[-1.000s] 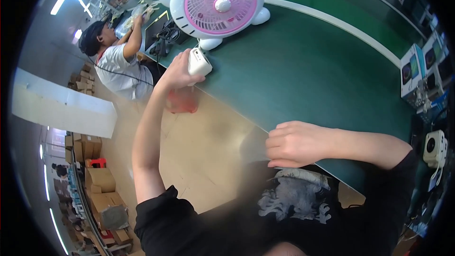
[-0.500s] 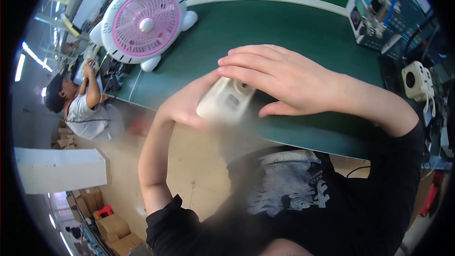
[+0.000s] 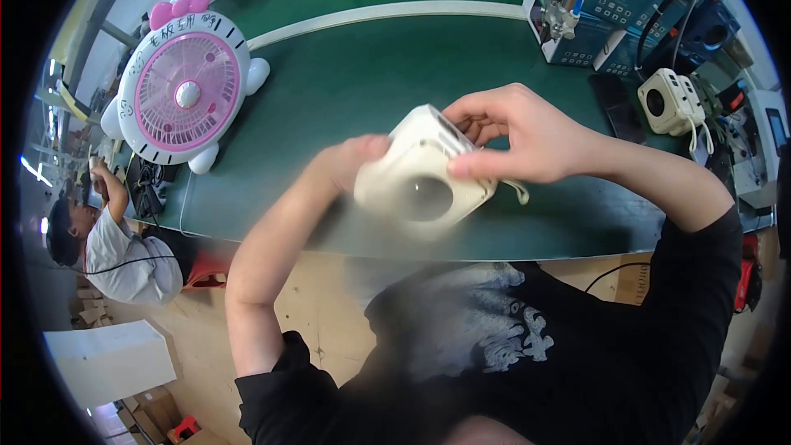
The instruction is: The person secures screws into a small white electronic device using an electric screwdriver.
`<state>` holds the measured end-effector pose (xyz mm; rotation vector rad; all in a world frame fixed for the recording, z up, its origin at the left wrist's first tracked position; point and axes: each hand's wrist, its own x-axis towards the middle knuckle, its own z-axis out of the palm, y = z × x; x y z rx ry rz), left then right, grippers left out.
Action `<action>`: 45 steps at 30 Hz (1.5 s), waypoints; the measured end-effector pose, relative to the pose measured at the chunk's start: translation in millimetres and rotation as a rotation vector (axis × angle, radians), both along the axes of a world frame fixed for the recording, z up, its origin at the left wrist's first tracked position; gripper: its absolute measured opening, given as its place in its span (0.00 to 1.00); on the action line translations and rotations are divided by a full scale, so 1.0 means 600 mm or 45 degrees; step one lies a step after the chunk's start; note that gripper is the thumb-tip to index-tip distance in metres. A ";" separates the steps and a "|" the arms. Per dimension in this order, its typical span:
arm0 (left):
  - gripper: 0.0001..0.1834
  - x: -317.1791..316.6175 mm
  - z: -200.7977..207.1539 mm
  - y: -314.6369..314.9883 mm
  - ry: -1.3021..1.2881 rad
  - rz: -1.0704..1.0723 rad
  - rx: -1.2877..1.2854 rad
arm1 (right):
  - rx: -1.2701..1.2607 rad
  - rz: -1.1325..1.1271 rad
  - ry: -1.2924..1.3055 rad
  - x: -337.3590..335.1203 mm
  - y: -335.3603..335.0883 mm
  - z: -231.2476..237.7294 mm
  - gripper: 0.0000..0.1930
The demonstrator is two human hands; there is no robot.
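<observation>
Presently, above the green table's point(image 3: 346, 91) near edge, a white cube-shaped housing point(image 3: 420, 177) sits tilted between both hands: left hand point(image 3: 350, 165) cups its left side, right hand point(image 3: 515, 136) pinches its upper-right corner, fingers closed on it.

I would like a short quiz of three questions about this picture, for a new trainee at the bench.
1. True or false: both hands hold the white cube-shaped device.
2. Which hand grips the device from above? A) left hand B) right hand
3. What stands on the green table, far left?

Key
1. True.
2. B; the left hand supports it from the side.
3. A round pink and white fan with a bow.
</observation>
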<state>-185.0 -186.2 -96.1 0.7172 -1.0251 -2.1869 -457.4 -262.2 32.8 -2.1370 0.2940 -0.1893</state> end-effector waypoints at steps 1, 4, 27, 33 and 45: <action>0.35 -0.009 0.028 -0.014 -0.028 0.053 -0.023 | 0.266 -0.129 0.017 -0.002 -0.007 -0.014 0.25; 0.33 -0.059 0.127 -0.038 -0.449 0.283 -0.236 | 0.512 -0.327 0.079 -0.011 -0.031 -0.043 0.21; 0.44 -0.138 0.109 -0.048 -1.707 0.433 -1.681 | -0.208 -0.086 0.759 -0.093 -0.045 0.025 0.20; 0.44 -0.135 0.095 -0.048 -1.732 0.434 -1.656 | -0.668 -0.779 0.587 -0.176 -0.070 0.105 0.17; 0.48 -0.151 0.105 -0.051 -1.802 0.398 -1.638 | 0.071 -0.831 -1.142 -0.110 -0.176 0.183 0.26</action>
